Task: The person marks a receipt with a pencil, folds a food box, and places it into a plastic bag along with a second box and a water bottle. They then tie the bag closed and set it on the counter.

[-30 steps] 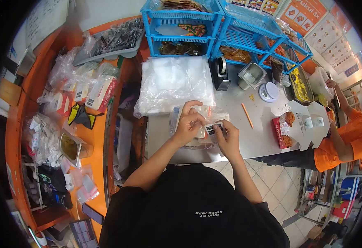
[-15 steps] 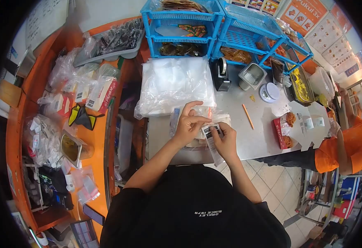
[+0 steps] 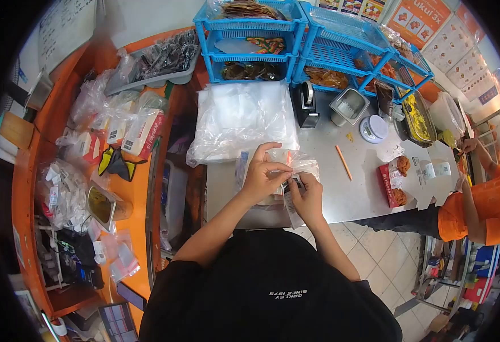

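Observation:
My left hand (image 3: 259,176) is over the near edge of the steel counter, thumb and forefinger pinched at the top of a printed paper slip. Whatever lies between those fingertips is too small to make out. Close beside it, my right hand (image 3: 307,196) grips the printed slip (image 3: 290,210), a white strip with dark print hanging below the fingers and partly covered by them. Under both hands lie clear plastic packets (image 3: 307,165), some with white and orange parts. Behind them is a thick stack of clear plastic bags (image 3: 241,117).
Blue tiered baskets (image 3: 250,56) stand at the back. A tape dispenser (image 3: 307,105), metal container (image 3: 349,106), small scale (image 3: 373,129) and orange pencil-like stick (image 3: 344,162) are on the counter (image 3: 332,196). Right are a fried chicken box (image 3: 388,185) and a person in orange (image 3: 473,214).
My left thumb and forefinger have closed together at the slip's top. My right hand has shifted slightly down and left, covering more of the slip. The person at right has moved their hands.

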Tool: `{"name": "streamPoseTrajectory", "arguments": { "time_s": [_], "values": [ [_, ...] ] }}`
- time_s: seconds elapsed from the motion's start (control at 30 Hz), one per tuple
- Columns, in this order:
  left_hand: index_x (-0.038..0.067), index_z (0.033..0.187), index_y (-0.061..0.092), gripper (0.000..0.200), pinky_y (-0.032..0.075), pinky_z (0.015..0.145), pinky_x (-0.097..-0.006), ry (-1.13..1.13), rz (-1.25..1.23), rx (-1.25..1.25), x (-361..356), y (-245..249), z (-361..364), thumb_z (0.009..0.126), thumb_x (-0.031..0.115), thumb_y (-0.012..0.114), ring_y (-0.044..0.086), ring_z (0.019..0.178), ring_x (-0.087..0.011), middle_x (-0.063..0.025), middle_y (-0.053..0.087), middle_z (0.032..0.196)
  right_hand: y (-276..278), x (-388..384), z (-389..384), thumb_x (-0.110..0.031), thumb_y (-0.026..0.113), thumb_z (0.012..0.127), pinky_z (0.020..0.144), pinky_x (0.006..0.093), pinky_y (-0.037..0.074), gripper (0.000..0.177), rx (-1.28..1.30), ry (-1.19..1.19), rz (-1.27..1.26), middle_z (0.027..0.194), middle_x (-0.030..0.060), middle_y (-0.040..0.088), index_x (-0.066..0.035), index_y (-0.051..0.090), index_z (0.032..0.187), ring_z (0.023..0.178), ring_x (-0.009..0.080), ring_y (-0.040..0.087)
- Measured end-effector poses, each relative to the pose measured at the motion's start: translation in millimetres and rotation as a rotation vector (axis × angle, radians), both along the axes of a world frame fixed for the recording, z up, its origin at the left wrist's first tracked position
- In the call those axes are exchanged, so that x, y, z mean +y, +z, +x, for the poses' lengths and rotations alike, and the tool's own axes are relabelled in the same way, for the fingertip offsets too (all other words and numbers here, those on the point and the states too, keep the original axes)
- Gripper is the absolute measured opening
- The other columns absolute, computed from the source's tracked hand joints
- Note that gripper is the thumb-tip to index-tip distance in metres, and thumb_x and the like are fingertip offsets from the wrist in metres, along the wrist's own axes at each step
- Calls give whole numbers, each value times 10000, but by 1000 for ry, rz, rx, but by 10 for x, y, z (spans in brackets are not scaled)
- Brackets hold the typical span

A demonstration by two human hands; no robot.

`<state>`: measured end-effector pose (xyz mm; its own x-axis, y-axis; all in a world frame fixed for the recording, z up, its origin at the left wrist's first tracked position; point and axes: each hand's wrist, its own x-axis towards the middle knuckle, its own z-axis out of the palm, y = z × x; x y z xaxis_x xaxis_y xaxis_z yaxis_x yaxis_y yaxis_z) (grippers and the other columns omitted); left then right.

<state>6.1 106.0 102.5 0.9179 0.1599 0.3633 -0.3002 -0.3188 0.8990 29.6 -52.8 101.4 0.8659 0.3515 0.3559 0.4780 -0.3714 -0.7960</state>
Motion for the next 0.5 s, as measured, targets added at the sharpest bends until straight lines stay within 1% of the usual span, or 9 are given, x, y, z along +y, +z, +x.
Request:
{"name": "streamPoseTrajectory", "arguments": {
  "time_s": [0.07,0.13,0.17,0.2,0.23,0.3,0.37,0.43,0.5],
  "values": [
    [89,854,730,122,410,660,-232,2,16,-8,-36,-5,7,739,48,727,460,711,-113,-86,462,1256,18,-17,-12,-34,657,804,612,332,455,116,-15,10,2,762,181,613,53,615,869,658,262,602],
    [75,832,710,86,426,675,-243,29,48,-18,-65,-19,-1,752,43,718,486,746,-129,-89,465,1233,61,-28,-35,-30,653,789,651,375,456,116,29,22,-20,815,200,618,48,609,863,739,328,596],
    [61,817,677,66,439,701,-263,35,112,-24,-97,-35,-13,763,30,701,505,793,-149,-93,465,1206,138,-12,-62,-30,653,789,651,375,456,116,26,54,0,815,200,618,48,609,863,739,328,596],
    [46,802,645,56,453,727,-283,52,182,-30,-106,-44,-21,775,16,684,524,840,-168,-97,465,1179,244,3,-88,-30,650,795,655,361,461,116,144,-2,45,822,188,626,44,619,878,746,297,605],
    [37,805,629,54,455,743,-298,55,134,-20,-120,-56,-34,782,10,669,534,858,-186,-104,466,1155,284,26,-93,-31,646,801,660,347,466,118,266,-49,86,829,176,633,40,630,893,752,266,614],
    [24,815,613,52,453,768,-314,90,104,-63,-168,-46,-66,790,0,652,549,881,-219,-111,480,1095,90,73,-34,-31,639,816,659,312,467,115,96,-8,258,806,151,636,30,648,914,739,204,614],
    [19,822,613,53,450,778,-315,154,146,-123,-193,-15,-74,790,-4,648,554,887,-235,-110,493,1059,19,-38,55,-24,628,828,637,296,458,108,35,85,67,759,137,622,25,656,920,690,193,592],
    [15,840,613,52,449,795,-329,109,20,-15,-208,5,-78,796,3,638,556,920,-259,-114,518,993,30,-29,67,-21,620,831,627,299,450,85,65,110,111,738,138,608,28,648,895,665,203,578],
    [15,855,616,54,442,818,-343,128,156,7,-202,57,-98,806,29,633,551,939,-266,-116,533,1005,6,-29,79,-18,613,834,617,302,443,66,93,126,150,718,138,595,30,639,870,639,213,563]
  ]
}}
